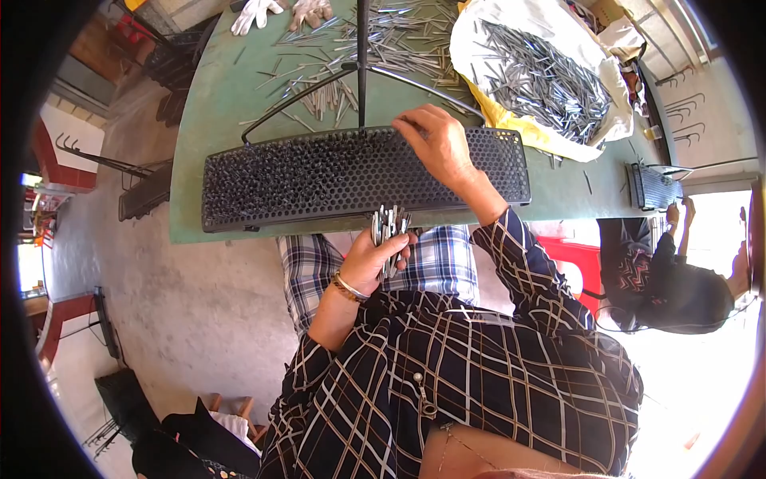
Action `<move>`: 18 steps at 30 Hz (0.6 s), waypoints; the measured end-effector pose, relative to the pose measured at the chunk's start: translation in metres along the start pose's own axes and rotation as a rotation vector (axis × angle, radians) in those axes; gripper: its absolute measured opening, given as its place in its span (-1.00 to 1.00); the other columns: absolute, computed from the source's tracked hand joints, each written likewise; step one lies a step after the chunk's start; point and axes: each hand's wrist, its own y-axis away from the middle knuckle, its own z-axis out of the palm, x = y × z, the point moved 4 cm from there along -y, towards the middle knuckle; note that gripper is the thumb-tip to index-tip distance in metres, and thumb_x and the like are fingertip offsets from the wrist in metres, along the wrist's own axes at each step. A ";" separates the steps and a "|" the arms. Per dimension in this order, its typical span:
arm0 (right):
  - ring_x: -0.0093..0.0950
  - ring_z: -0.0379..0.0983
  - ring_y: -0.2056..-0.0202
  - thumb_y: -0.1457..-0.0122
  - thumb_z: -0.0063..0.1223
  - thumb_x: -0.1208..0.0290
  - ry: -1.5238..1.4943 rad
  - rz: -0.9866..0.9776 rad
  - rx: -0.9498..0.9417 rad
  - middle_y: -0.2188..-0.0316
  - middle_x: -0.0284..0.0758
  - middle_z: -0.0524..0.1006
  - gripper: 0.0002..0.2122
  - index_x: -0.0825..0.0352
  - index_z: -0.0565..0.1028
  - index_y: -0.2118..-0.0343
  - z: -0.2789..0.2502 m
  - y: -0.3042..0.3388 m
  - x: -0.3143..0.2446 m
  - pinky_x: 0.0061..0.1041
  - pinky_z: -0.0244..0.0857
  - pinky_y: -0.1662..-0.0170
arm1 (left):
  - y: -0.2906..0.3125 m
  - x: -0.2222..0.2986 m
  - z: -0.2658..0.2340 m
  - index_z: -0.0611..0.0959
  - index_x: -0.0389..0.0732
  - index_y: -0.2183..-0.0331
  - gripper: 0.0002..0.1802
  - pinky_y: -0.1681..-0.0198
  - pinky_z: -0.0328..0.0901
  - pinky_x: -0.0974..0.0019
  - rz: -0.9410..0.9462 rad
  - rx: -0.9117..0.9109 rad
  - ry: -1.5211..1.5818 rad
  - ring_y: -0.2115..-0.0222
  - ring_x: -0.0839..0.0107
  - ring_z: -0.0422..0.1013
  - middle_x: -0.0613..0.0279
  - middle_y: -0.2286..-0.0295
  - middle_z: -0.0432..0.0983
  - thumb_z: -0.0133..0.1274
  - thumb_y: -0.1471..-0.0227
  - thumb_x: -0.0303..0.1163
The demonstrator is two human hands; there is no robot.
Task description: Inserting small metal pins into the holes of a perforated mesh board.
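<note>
A bundle of thin metal strips (pixel 390 226) is gripped in my left hand (pixel 371 262), just below the front edge of a long black perforated rack (pixel 471 177). The strips stand upright out of my closed fingers. My right hand (pixel 441 148) is above the right half of the rack, with thumb and forefinger bent together toward its holes; whatever they pinch is too small to make out. Many dark pieces (pixel 263 180) stick up from the rack's left part, while its right part shows bare round holes.
The rack lies on a green table (pixel 215 120), under a black metal stand (pixel 363 88). Loose strips (pixel 399 44) cover the table's far side. A white-and-yellow sack (pixel 511 120) full of strips lies far right, gloves (pixel 255 14) far left. Another person (pixel 670 275) works at right.
</note>
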 end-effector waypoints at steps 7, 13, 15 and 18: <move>-0.37 0.44 0.52 -0.06 0.15 0.42 0.000 0.028 -0.020 0.47 -0.24 0.52 -0.85 0.38 0.57 0.37 0.002 0.000 0.000 -0.48 0.32 0.41 | -0.001 -0.003 -0.002 0.51 -0.30 0.20 -0.78 0.52 0.25 0.46 -0.011 0.008 0.006 0.48 0.53 0.37 0.19 0.35 0.49 0.04 -0.07 -0.47; -0.39 0.45 0.52 -0.07 0.13 0.43 -0.065 0.101 0.006 0.46 -0.24 0.53 -0.86 0.40 0.57 0.36 0.002 0.003 0.001 -0.50 0.33 0.41 | 0.000 -0.003 -0.002 0.52 -0.31 0.19 -0.76 0.52 0.26 0.47 -0.014 -0.009 0.010 0.47 0.53 0.37 0.19 0.35 0.49 0.04 -0.07 -0.47; -0.40 0.46 0.51 -0.08 0.13 0.43 -0.121 0.161 0.024 0.47 -0.24 0.53 -0.86 0.40 0.56 0.36 0.003 0.006 0.006 -0.51 0.33 0.40 | 0.000 -0.004 -0.001 0.52 -0.32 0.18 -0.76 0.51 0.27 0.47 -0.012 -0.001 0.006 0.47 0.54 0.38 0.18 0.35 0.49 0.05 -0.06 -0.47; -0.35 0.47 0.48 -0.07 0.14 0.44 -0.045 0.156 0.013 0.47 -0.24 0.52 -0.87 0.40 0.56 0.38 0.004 0.009 0.008 -0.47 0.34 0.39 | 0.000 -0.004 -0.002 0.52 -0.31 0.18 -0.75 0.50 0.28 0.47 -0.014 -0.006 0.002 0.47 0.54 0.38 0.18 0.35 0.49 0.05 -0.06 -0.47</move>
